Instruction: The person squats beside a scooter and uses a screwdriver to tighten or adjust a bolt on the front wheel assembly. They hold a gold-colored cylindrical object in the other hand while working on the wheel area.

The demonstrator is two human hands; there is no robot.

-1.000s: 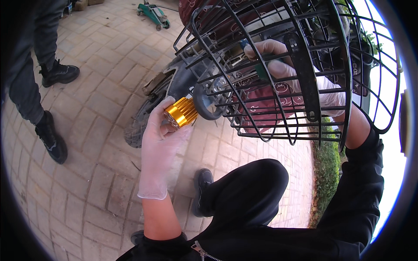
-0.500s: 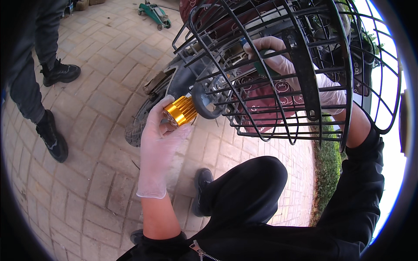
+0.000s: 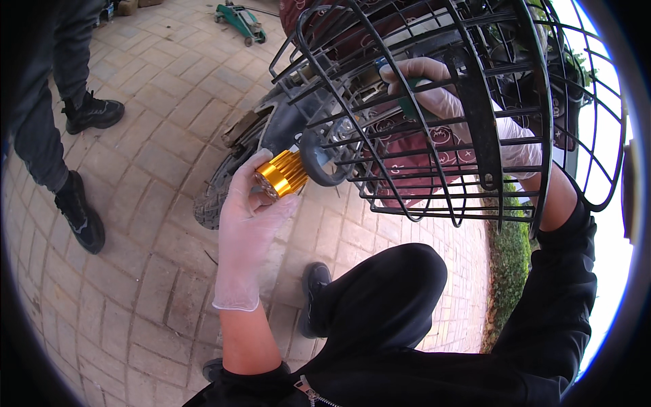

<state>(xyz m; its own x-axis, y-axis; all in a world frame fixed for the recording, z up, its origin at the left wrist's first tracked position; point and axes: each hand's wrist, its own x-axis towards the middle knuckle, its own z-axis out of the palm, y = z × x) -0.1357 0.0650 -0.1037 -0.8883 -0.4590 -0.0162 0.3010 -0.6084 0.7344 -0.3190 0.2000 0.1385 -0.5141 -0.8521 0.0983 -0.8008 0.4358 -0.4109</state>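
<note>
My left hand [image 3: 245, 203], in a thin clear glove, is closed around a gold finned headlamp [image 3: 282, 175]. The lamp's lensed face points toward the lower left, and its finned end meets the black ring-shaped guard [image 3: 323, 159] below the basket. On the far side of the bars of a black wire basket [image 3: 485, 129], my gloved right hand [image 3: 441, 95] is wrapped around a green handle [image 3: 407, 106] of a tool. The bars partly cover that hand. What the tool's working end touches cannot be made out.
A muddy front wheel [image 3: 209, 203] and dark fender [image 3: 288, 125] are beside the lamp. Maroon patterned cloth [image 3: 417, 163] hangs behind the basket. Another person's legs [image 3: 42, 129] stand at left on the paving [image 3: 146, 224]. A green floor jack [image 3: 241, 24] sits farther back.
My right hand has shifted very slightly behind the basket, and its fingers sit a little differently on the green handle. My left hand keeps the headlamp in nearly the same place.
</note>
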